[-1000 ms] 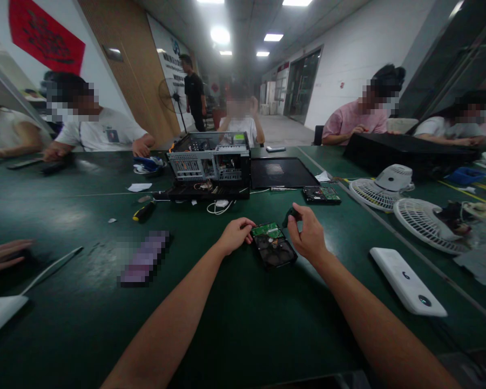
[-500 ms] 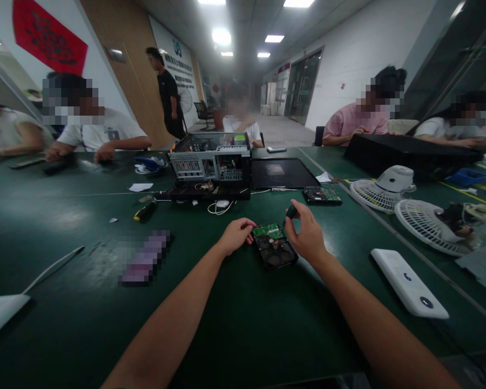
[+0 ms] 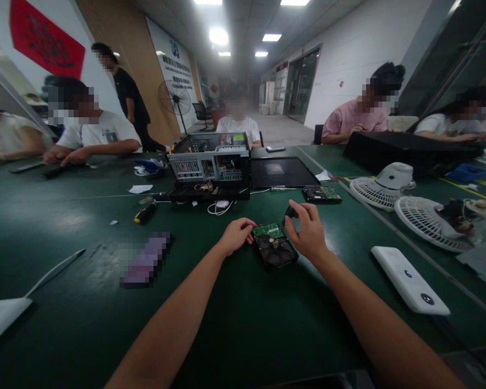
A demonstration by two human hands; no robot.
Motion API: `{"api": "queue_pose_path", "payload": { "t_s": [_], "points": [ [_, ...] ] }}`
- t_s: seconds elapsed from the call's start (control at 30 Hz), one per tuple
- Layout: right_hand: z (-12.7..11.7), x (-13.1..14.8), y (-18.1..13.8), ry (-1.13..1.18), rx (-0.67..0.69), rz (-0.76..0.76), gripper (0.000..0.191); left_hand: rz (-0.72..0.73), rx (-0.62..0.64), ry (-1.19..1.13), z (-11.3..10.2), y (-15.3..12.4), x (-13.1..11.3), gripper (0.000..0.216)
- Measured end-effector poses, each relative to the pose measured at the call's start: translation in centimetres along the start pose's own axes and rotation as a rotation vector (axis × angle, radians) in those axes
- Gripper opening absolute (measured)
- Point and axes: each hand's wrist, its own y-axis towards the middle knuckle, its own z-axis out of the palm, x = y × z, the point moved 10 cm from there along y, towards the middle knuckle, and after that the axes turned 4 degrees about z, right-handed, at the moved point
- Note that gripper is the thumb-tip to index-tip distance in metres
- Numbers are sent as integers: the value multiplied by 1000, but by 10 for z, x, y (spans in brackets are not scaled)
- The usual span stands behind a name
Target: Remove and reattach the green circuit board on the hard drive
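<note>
A hard drive [image 3: 276, 249] lies on the green table, its green circuit board facing up at the far end. The fingers of my left hand [image 3: 238, 236] are closed on its far left corner. On the other side, my right hand [image 3: 308, 232] pinches the short dark handle of what looks like a screwdriver [image 3: 289, 212], held upright beside the drive's right edge. My fingers hide its shaft and tip. A second hard drive [image 3: 322, 194] rests farther back on the right.
An opened computer case [image 3: 208, 162] stands at the back, beside its black side panel [image 3: 283, 172]. A yellow-black screwdriver [image 3: 144, 212] and a blurred purple object [image 3: 146, 259] lie left. To the right are a white power bank-like device [image 3: 409, 281] and fan parts [image 3: 433, 221]. Co-workers sit around.
The dark handle has tilted or turned slightly in my right fingers. My left hand and the hard drive stay put. In the background, a person in black has walked left.
</note>
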Motion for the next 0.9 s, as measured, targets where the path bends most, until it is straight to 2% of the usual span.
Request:
{"api": "queue_pose_path", "payload": {
  "t_s": [0.27,0.5,0.77,0.9],
  "points": [
    [0,-6,0,71,-55,22,41,9,5,13,0,0,0,17],
    [1,4,2,20,43,-24,48,16,8,16,0,1,0,17],
    [-3,-3,1,-7,-30,2,47,7,-5,9,1,0,0,17],
    [0,2,2,33,34,-20,51,5,-5,13,0,-2,-2,17]
  ]
}}
